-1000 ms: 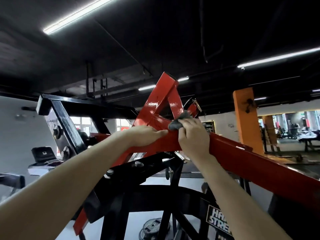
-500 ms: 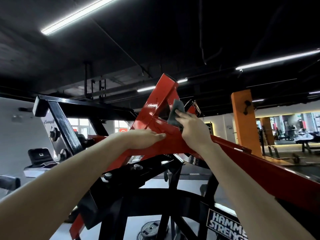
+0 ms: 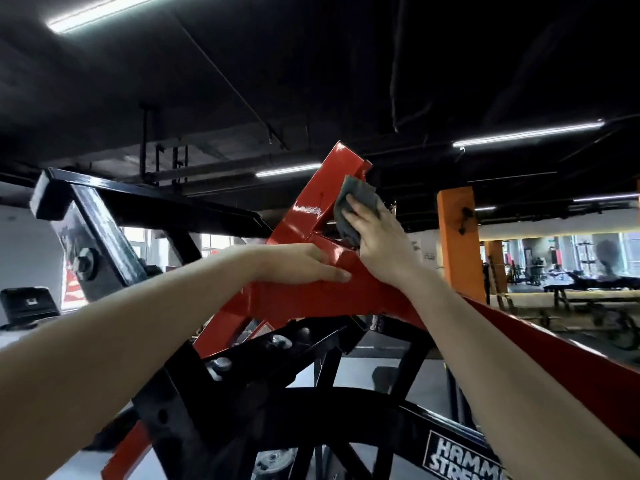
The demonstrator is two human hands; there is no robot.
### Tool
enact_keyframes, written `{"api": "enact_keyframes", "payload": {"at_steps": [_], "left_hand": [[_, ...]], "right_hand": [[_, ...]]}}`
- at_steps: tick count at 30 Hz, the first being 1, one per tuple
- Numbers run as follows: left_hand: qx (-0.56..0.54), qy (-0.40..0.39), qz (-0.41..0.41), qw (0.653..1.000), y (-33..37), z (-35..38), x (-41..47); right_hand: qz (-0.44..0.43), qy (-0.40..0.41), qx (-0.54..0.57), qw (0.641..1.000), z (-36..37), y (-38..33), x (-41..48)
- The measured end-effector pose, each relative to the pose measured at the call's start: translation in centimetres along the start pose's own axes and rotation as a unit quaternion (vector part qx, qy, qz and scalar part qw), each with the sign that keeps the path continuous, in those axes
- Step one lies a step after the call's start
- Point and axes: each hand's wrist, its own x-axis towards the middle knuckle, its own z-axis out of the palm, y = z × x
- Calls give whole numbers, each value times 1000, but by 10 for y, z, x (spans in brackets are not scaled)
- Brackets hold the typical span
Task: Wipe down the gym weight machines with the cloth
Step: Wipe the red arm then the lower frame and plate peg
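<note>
A red steel arm [image 3: 304,299] of a weight machine rises to a peak near the middle of the view, bolted to a black frame [image 3: 242,386]. My right hand [image 3: 375,237] presses a grey cloth [image 3: 353,202] flat against the short red upright just under the peak, fingers straight. My left hand [image 3: 304,265] rests flat on top of the red cross beam, just left of and below the right hand, fingers extended. The cloth's lower part is tucked behind the red beam and my right hand.
A black crossbar [image 3: 114,188] runs at the upper left. An orange pillar [image 3: 457,244] stands at the right, with benches and more machines beyond it. A weight plate [image 3: 273,460] lies on the floor below. A treadmill console [image 3: 29,304] sits at the far left.
My right hand has slid the cloth upward along the red upright, from the beam junction toward the peak. My left hand has stayed on the cross beam.
</note>
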Motion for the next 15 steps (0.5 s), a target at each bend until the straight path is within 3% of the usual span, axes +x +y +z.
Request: {"api": "enact_keyframes", "payload": {"at_steps": [7, 11, 15], "left_hand": [[71, 42, 38, 996, -43, -44, 10], [101, 44, 45, 993, -60, -64, 14], [118, 42, 57, 990, -72, -60, 25]], "right_hand": [[-25, 82, -103, 991, -10, -1, -17], [-16, 55, -55, 997, -15, 1, -31], [-29, 47, -111, 992, -11, -3, -17]]}}
